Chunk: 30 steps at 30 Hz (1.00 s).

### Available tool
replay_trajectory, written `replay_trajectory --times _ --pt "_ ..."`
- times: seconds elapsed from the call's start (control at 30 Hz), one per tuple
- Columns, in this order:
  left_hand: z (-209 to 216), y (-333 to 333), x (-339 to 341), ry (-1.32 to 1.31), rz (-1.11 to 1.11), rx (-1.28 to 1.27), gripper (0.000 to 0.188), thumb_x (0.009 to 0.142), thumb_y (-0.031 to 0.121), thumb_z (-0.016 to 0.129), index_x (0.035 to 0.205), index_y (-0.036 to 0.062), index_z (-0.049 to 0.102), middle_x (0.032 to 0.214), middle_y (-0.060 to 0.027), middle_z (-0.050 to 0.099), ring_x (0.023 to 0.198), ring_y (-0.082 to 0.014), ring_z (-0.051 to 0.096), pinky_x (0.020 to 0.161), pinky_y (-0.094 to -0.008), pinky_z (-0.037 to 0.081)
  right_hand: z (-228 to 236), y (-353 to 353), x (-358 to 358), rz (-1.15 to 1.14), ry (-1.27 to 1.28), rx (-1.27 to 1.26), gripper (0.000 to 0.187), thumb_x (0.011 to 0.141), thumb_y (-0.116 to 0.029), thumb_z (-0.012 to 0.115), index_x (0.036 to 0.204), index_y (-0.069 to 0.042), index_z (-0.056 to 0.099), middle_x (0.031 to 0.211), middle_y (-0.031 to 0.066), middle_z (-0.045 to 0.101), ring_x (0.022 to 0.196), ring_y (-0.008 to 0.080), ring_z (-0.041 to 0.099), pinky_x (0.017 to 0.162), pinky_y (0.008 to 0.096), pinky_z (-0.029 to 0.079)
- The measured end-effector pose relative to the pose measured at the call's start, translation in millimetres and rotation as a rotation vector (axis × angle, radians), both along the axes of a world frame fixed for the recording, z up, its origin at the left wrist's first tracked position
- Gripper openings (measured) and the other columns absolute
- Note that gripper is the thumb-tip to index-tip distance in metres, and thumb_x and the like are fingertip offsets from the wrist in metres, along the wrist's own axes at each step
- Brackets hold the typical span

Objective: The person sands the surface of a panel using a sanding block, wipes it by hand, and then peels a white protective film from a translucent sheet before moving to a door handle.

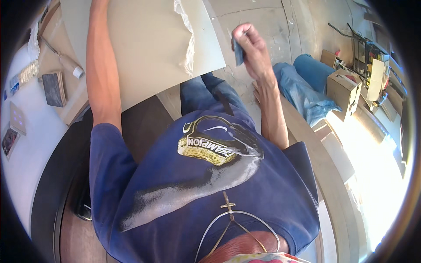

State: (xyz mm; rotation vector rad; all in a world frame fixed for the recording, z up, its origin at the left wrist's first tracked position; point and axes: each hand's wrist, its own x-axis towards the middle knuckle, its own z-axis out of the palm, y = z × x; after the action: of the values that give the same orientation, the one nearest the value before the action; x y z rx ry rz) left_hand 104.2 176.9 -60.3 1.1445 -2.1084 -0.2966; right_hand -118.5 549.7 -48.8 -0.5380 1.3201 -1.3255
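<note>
Necklace (227, 205) hangs closest. The right hand (254, 47) has its grip clamped on a blue scrap (238, 54), maybe so it won't drop, beside the pale board (147, 46). The left hand is out of sight; I can't tell its grip.

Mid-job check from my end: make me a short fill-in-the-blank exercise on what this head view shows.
1. The hand holding the small blue piece is the person's ____ one.
2. The ragged strip on the pale board is ____ in colour.
3. The pendant over the dark blue shirt is shaped like a ____.

Missing words: right; white; cross.
</note>
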Motion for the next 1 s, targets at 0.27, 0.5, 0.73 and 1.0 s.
replay_trajectory --times 0.27,0.5,0.73,1.0 --pt "11 5 -8 -0.062 0.045 0.054 0.034 0.096 0.028 0.062 0.117 0.0041 0.072 0.127 -0.0209 0.068 0.124 -0.0381 0.061 0.108 -0.0449 0.046 9 10 32 0.060 0.329 0.048 0.034 0.105 -0.037 0.064 0.120 -0.007 0.061 0.093 0.0012 0.061 0.087 0.0109 0.055 0.078 0.0283 0.047" --pt "13 10 -7 -0.033 0.046 0.049 0.033 0.096 0.027 0.063 0.117 0.0049 0.072 0.129 -0.0199 0.067 0.126 -0.0369 0.060 0.109 -0.0450 0.045 23 4 36 0.253 0.535 0.186 0.056 0.111 -0.049 0.040 0.136 -0.001 0.055 0.121 0.0245 0.066 0.115 0.0336 0.063 0.101 0.0427 0.047" --pt "8 4 -5 -0.053 0.040 0.003 0.028 0.096 0.024 0.064 0.114 0.0054 0.073 0.126 -0.0193 0.069 0.122 -0.0374 0.062 0.107 -0.0457 0.046 23 2 37 0.281 0.482 0.171 0.058 0.112 -0.050 0.035 0.138 -0.001 0.054 0.124 0.0259 0.065 0.119 0.0340 0.062 0.103 0.0417 0.046" --pt "16 8 -12 -0.051 0.059 -0.025 0.026 0.095 0.024 0.064 0.111 0.0044 0.072 0.125 -0.0201 0.069 0.122 -0.0389 0.061 0.106 -0.0465 0.046 34 -16 30 0.298 0.550 0.095 0.063 0.113 -0.050 0.031 0.140 0.002 0.053 0.129 0.0250 0.064 0.124 0.0335 0.060 0.109 0.0421 0.042"
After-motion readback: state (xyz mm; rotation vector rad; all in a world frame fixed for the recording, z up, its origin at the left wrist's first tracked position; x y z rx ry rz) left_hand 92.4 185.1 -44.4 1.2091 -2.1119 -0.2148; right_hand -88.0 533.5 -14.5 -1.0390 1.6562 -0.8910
